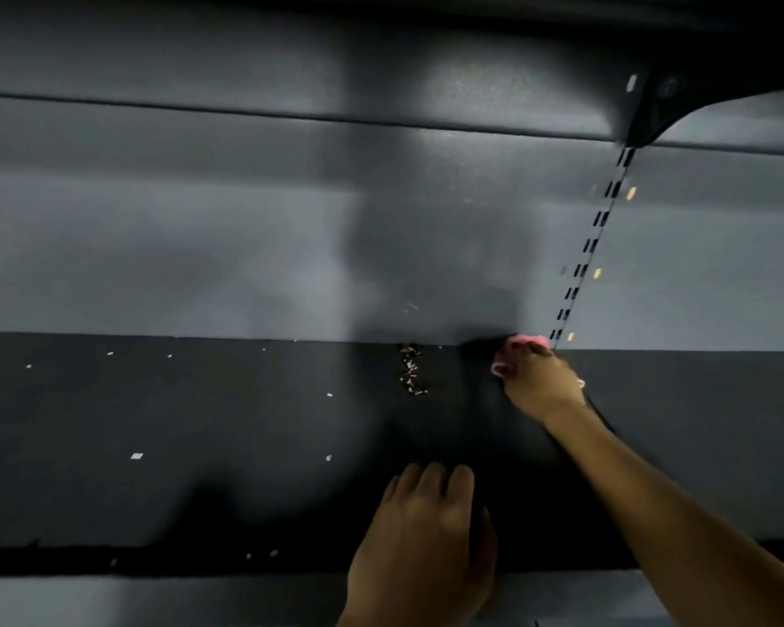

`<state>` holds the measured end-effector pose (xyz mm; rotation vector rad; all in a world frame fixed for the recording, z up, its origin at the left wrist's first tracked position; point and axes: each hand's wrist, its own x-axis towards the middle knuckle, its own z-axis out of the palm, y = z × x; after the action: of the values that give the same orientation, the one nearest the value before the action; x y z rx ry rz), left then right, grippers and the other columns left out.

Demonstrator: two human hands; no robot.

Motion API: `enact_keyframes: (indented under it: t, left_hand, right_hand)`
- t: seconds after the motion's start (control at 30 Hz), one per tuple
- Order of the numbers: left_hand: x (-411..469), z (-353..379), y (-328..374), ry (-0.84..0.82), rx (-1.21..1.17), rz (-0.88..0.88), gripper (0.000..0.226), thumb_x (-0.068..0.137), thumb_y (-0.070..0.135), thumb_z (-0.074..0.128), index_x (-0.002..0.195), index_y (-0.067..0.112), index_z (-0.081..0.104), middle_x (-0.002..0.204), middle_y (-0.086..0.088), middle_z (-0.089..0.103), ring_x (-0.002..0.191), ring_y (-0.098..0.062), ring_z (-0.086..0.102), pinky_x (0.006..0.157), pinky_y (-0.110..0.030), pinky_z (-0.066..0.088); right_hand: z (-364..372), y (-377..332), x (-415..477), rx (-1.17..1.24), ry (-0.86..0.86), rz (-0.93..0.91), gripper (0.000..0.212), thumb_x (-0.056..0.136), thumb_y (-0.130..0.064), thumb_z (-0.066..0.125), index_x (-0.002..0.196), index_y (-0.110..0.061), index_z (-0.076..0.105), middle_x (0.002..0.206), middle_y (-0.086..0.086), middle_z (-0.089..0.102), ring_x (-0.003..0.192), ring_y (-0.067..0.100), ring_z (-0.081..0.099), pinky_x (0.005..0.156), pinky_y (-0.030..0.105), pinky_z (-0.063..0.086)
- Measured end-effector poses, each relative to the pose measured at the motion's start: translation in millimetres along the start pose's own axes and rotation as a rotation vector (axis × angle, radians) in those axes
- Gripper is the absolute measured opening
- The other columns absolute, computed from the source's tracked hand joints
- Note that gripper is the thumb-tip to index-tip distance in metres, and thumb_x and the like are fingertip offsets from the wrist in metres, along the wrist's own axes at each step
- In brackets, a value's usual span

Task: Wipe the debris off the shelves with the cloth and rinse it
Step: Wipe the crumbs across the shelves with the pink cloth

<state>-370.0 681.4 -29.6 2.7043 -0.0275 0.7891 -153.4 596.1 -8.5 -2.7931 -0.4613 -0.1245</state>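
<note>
- There is one dark shelf [200, 423]. It runs from side to side, and a grey back wall [200, 242] stands behind it.
- Two hands show, and both are bare.
- The right hand [539, 384] reaches far back, to where the shelf meets the wall.
- The right hand's grip is closed around one pink cloth [519, 348]. The cloth is bunched up and pokes out past the fingers. It touches the back corner of the shelf.
- The left hand [426, 536] lies flat on the front part of the shelf. Its fingers are close together and point to the back. Its grip is loose and it holds nothing.
- One small pile of debris [412, 371] sits near the back of the shelf. It looks like tiny light and tan bits. It is a little to the left of the cloth and does not touch it.
- More white bits [137, 456] lie spread out on the left part of the shelf. I can count about ten of them, each one alone. Some are too small to be sure of.
- One metal strip with slots [594, 237] runs up the wall, just right of the cloth.
- One dark bracket [657, 110] sits at the top of that strip, under another shelf above.
</note>
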Motion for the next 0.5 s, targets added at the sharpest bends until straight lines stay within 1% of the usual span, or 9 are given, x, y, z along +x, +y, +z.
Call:
enact_keyframes:
  t: [0.07,0.13,0.23,0.27,0.3,0.33,0.37,0.43,0.5]
  left_hand:
    - [-0.3,-0.1,-1.8,0.005,0.003,0.002,0.02,0.073,0.035,0.045,0.071,0.019,0.057,0.065,0.002,0.056,0.058,-0.019,0.057,0.052,-0.022,0.049]
    - [0.0,0.7,-2.2,0.006,0.017,0.006,0.019,0.072,0.034,0.045,0.07,0.018,0.054,0.064,0.001,0.055,0.058,-0.02,0.056,0.052,-0.024,0.048]
    - [-1.4,0.3,-2.5,-0.029,0.026,0.001,0.021,0.07,0.035,0.044,0.072,0.019,0.056,0.066,0.001,0.056,0.058,-0.02,0.057,0.052,-0.025,0.05]
    - [-1.7,-0.4,-2.8,-0.034,0.02,0.004,0.021,0.071,0.035,0.044,0.072,0.019,0.057,0.066,0.001,0.056,0.059,-0.02,0.058,0.053,-0.024,0.05]
    - [-2.0,-1.1,-3.0,-0.034,0.013,0.008,0.02,0.072,0.036,0.044,0.072,0.019,0.056,0.066,0.001,0.056,0.059,-0.019,0.057,0.053,-0.023,0.05]
    - [-2.1,-1.9,-3.2,-0.029,0.006,0.009,0.019,0.072,0.036,0.044,0.071,0.02,0.054,0.066,0.002,0.055,0.059,-0.018,0.057,0.053,-0.022,0.049]
    - [-1.8,-2.8,-3.0,-0.022,0.002,0.006,0.019,0.073,0.037,0.044,0.07,0.021,0.053,0.066,0.003,0.054,0.06,-0.017,0.056,0.053,-0.021,0.048]
    - [-1.3,-3.8,-1.5,-0.005,0.0,-0.001,0.018,0.074,0.038,0.044,0.069,0.022,0.051,0.066,0.004,0.053,0.061,-0.015,0.055,0.054,-0.019,0.046]
    - [-1.1,-3.7,-0.2,0.004,-0.002,0.001,0.017,0.074,0.037,0.044,0.069,0.022,0.05,0.066,0.005,0.053,0.06,-0.014,0.054,0.054,-0.02,0.045]
  right_hand:
    - [5.6,-22.7,-9.9,0.036,-0.032,-0.109,0.036,0.084,-0.015,0.049,0.117,-0.026,0.055,0.124,0.011,0.061,0.109,0.033,0.06,0.091,0.038,0.049]
    - [11.8,-53.5,-20.6,0.084,-0.112,-0.26,0.04,0.082,-0.013,0.052,0.12,-0.025,0.056,0.124,0.01,0.062,0.11,0.033,0.06,0.092,0.037,0.049]
    - [17.7,-85.6,-28.5,0.312,-0.148,-0.467,0.034,0.077,-0.008,0.056,0.108,-0.019,0.064,0.118,0.008,0.066,0.107,0.028,0.063,0.092,0.038,0.051]
    - [12.9,-85.9,-28.1,0.403,-0.093,-0.459,0.032,0.075,-0.004,0.057,0.103,-0.017,0.066,0.115,0.006,0.068,0.106,0.021,0.063,0.091,0.031,0.05]
    - [4.5,-80.0,-26.2,0.477,-0.001,-0.422,0.033,0.074,0.0,0.057,0.101,-0.016,0.068,0.113,0.004,0.069,0.104,0.012,0.062,0.089,0.019,0.046]
    - [-7.6,-72.0,-26.5,0.517,0.094,-0.377,0.035,0.075,0.003,0.057,0.102,-0.015,0.069,0.112,0.001,0.07,0.102,0.005,0.058,0.084,0.008,0.04]
    - [-19.4,-57.6,-24.5,0.51,0.162,-0.327,0.036,0.076,0.004,0.057,0.105,-0.014,0.069,0.111,0.001,0.069,0.101,0.003,0.056,0.081,0.004,0.034]
    - [-37.5,-15.3,-17.5,0.395,0.215,-0.223,0.037,0.079,0.003,0.056,0.111,-0.012,0.067,0.11,0.005,0.069,0.104,0.013,0.061,0.078,0.007,0.035]
    - [-46.3,34.8,-11.4,0.252,0.184,-0.099,0.027,0.08,-0.005,0.057,0.102,-0.015,0.067,0.108,0.011,0.069,0.102,0.026,0.064,0.081,0.024,0.044]
